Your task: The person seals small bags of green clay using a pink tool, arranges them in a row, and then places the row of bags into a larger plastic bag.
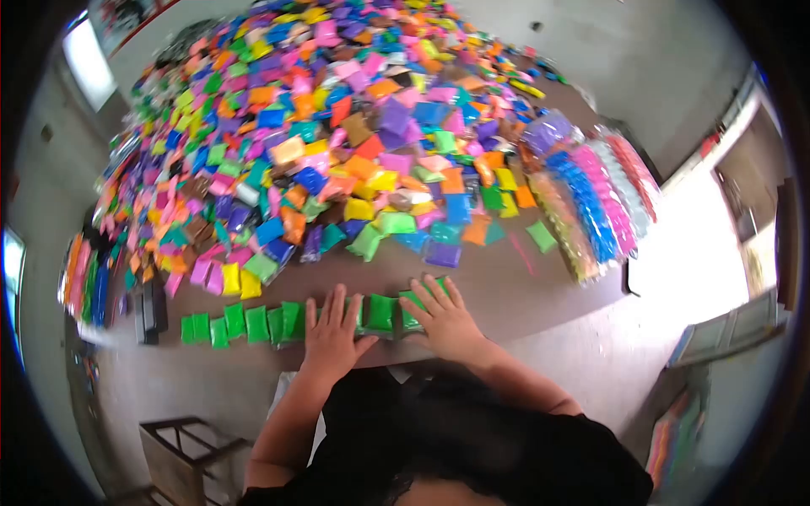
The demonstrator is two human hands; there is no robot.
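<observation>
A row of green packets [256, 324] in clear wrap lies along the near edge of the brown table. My left hand [334, 331] rests flat on the row, its fingers spread and pointing away from me. Farther right, my right hand [445, 322] lies over the row's right end, fingers apart and covering part of the packets there. Between the two hands a green packet [381, 314] shows. Some packets are partly hidden under my palms and fingers.
A large heap of small coloured packets [337, 143] covers the far side of the table [498, 291]. Long bundles of sorted packets [586, 198] lie at the right; more bundles [89, 282] stand at the left beside a dark box [152, 312]. A wooden stool [181, 460] is below left.
</observation>
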